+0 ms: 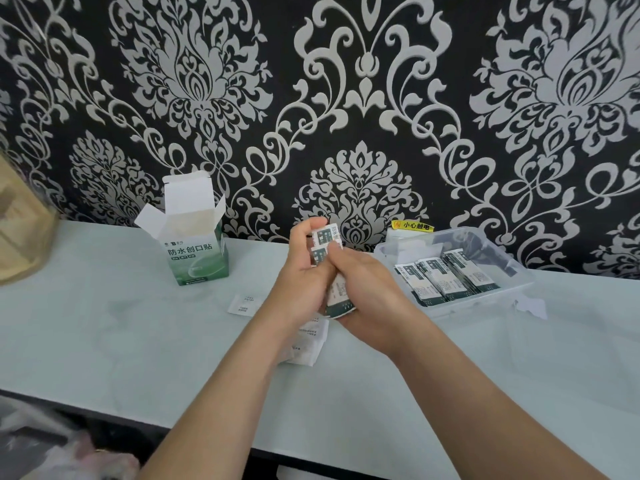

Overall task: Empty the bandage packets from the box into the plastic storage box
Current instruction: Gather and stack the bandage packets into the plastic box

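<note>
Pale green table (138,341) fills the lower half of the frame, backed by black-and-silver damask wallpaper (363,98). At centre, the left grip (304,271) and right grip (367,292) both curl round one bundle of bandage packets (323,244), held above the table: the left pinches its upper end, the right wraps its lower part. Left of centre, the green-and-white box (195,251) stands upright with its flaps open. Right of centre, the clear plastic storage box (485,297) sits by the wall with more packets (446,280) lying side by side inside. A white leaflet (308,344) lies under the hands
</note>
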Demonstrator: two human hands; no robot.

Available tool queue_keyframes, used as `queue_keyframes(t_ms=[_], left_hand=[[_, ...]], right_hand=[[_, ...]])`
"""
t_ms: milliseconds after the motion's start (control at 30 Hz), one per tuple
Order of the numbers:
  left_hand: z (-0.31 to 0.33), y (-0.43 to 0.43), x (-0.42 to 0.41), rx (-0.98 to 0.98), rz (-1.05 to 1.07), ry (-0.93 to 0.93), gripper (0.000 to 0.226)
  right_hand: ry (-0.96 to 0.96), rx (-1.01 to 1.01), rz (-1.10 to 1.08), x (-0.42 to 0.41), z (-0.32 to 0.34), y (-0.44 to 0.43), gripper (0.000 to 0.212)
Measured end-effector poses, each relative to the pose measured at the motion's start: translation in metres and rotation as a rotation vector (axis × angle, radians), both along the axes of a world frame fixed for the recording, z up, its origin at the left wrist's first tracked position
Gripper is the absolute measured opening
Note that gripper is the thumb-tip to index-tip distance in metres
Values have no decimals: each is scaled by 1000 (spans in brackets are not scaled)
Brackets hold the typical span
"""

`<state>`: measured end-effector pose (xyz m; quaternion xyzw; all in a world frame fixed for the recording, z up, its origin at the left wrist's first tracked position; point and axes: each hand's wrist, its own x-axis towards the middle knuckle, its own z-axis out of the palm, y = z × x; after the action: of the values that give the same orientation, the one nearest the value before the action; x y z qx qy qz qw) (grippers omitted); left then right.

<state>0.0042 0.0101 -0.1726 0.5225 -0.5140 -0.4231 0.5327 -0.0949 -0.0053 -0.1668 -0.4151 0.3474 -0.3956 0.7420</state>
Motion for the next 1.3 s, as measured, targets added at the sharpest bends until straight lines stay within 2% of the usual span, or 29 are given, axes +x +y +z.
queue_keyframes(t_ms=[67,133,167,233,267,300,400,533,600,700,800,933,1167,1233,1300], left_hand=[[5,3,15,16,-34,-26,46],[12,9,41,62,-72,-195,39],[13,12,54,105,-101,-394,35],[8,19,73,272,-224,-939,41],[3,22,76,364,-293,-1148,51],[-3,23,77,428,-344,-1248,60],[-12,26,76,426,-344,-1202,66],[-15,26,78,419,-281,-1077,56],[-17,25,77,415,-260,-1054,45],[-16,22,75,371,-249,-1124,32],[-14,22,71,334,-267,-1180,30],[-14,22,68,340,-269,-1154,32],[-13,23,70,367,-294,-1148,33],[-13,23,71,364,-282,-1136,30],[-13,24,74,366,-281,-1024,26]], right_hand=[[68,-51,11,2,0,1,27],[254,-115,-8,3,-7,-3,23],[398,-168,-7,2,-12,-6,21],[691,-320,47,-1,-21,-12,15],[815,-399,95,-3,-24,-14,10],[918,-461,149,-4,-25,-15,5],[1121,-555,298,-5,-24,-11,22],[1224,-568,410,-1,-27,-4,40],[1250,-578,415,0,-28,-2,40],[1232,-580,416,0,-28,2,37],[1233,-566,431,0,-27,3,37],[1274,-579,479,1,-27,2,37],[1196,-543,455,1,-29,-2,25],[1116,-520,428,-2,-27,-3,23],[976,-483,363,-6,-24,-3,26]])
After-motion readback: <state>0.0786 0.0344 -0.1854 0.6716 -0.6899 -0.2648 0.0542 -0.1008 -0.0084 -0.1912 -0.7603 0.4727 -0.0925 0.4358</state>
